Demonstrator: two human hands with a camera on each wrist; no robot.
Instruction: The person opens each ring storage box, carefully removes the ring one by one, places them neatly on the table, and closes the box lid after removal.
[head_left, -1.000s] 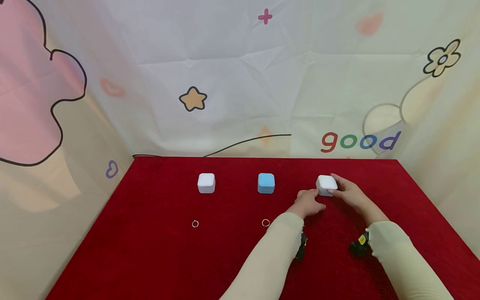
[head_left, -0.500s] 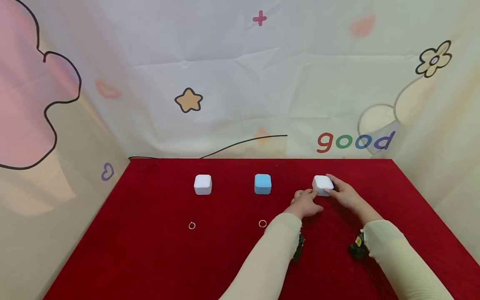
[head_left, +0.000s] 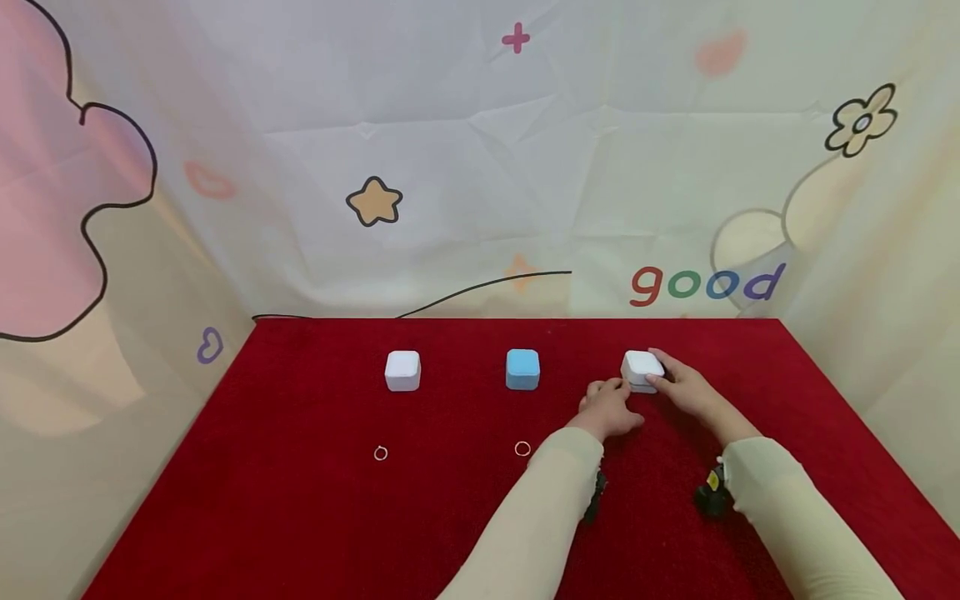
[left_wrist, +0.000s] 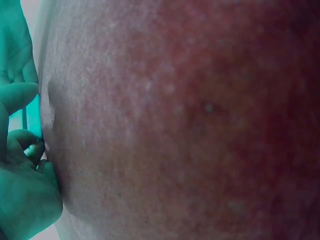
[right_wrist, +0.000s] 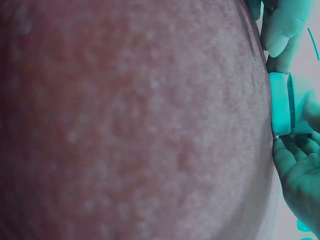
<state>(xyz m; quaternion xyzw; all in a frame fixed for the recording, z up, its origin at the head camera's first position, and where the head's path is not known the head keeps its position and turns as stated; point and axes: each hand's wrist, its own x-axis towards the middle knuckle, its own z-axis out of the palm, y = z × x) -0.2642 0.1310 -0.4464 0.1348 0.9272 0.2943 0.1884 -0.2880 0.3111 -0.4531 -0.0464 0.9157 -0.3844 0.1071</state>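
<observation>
In the head view a white ring box stands on the red cloth, far right of the row. My right hand grips its lid from the right, thumb on the front. My left hand touches the box's left side with its fingertips, thumb stretched away from it; how firmly the fingers hold the base is hidden. In the right wrist view a dark slit runs between base and lid, so the lid is slightly raised. The left wrist view shows both hands tinted green at its edge.
A second white box and a light blue box stand to the left in the same row. Nearer lie two rings, one ring at left and another ring beside my left sleeve. A printed curtain hangs behind.
A gap has appeared between lid and base of the right white box, the lid tipping up under my right hand. The whole head view has shifted slightly; the left hand stays at the box.
</observation>
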